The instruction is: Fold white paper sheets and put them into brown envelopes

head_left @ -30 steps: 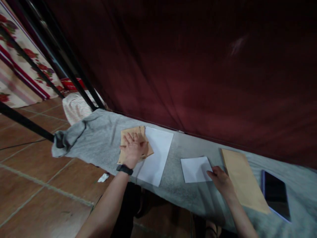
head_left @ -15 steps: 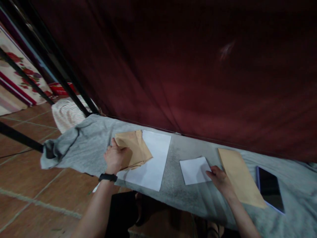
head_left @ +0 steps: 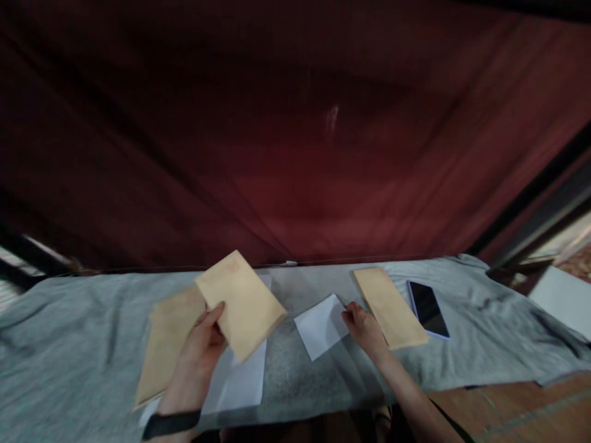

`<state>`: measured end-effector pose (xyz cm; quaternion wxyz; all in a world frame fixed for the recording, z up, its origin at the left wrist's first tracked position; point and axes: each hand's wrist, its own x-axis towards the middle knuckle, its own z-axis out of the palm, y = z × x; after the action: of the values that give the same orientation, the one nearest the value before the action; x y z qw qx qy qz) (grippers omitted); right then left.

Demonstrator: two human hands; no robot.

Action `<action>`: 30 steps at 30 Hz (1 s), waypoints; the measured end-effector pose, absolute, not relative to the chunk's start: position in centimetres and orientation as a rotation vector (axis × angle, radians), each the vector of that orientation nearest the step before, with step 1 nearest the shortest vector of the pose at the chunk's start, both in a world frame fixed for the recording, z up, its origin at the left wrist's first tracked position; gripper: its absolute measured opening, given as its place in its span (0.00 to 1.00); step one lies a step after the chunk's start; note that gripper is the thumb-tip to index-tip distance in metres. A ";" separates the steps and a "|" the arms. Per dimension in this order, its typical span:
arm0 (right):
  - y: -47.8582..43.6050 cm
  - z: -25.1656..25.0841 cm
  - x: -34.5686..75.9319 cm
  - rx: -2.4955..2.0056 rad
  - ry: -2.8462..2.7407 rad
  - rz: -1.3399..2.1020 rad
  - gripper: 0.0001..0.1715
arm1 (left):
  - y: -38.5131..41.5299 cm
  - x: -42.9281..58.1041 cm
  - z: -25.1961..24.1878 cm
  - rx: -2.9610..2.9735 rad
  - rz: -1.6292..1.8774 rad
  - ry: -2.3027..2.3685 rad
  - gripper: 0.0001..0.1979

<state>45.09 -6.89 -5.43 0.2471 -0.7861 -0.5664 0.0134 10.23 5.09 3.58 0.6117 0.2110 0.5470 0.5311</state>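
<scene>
My left hand [head_left: 203,344] pinches a brown envelope [head_left: 242,301] by its left edge and holds it tilted above the bench. Beneath and left of it lie more brown envelopes [head_left: 166,344], partly behind my wrist. White paper sheets [head_left: 240,384] rest under the held envelope. My right hand [head_left: 362,326] grips the right corner of a small folded white paper [head_left: 322,326], which is just above or on the grey cloth; I cannot tell which. Close to the right hand, a long brown envelope [head_left: 392,311] lies flat.
A phone [head_left: 429,311] with a purple edge lies right of the long envelope. Grey cloth [head_left: 498,332] covers the narrow bench. A dark red curtain [head_left: 295,154] hangs along its far side. Tiled floor [head_left: 521,409] shows at the lower right.
My left hand has lifted one brown envelope off the pile, up and to the right. The right hand still holds the small white paper, now turned slightly. The view has swung right.
</scene>
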 end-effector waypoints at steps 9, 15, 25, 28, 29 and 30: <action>-5.8 -4.4 43.6 -1.682 -1.372 0.398 0.18 | 3.3 19.2 1.3 0.306 1.126 0.997 0.14; -5.3 -2.8 41.4 -1.465 -0.922 1.149 0.37 | 2.6 20.2 0.6 0.332 1.066 0.998 0.16; -5.0 -1.9 40.7 -1.404 -0.677 1.159 0.17 | 2.1 19.9 -0.2 0.834 0.800 1.107 0.10; -4.8 -2.0 41.0 -1.425 -0.608 1.141 0.14 | 1.7 19.3 0.5 1.557 0.587 1.237 0.14; -4.8 -2.1 41.0 -1.427 -0.597 1.146 0.15 | 1.5 19.1 0.8 1.825 0.567 1.271 0.14; -4.9 -2.1 41.0 -1.430 -0.593 1.156 0.16 | 1.3 18.9 1.1 2.057 0.585 1.278 0.13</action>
<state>40.97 -4.86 -2.09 0.5686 -0.6087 -0.2527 0.4922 18.90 1.26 1.14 0.3193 0.7825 0.4860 0.2225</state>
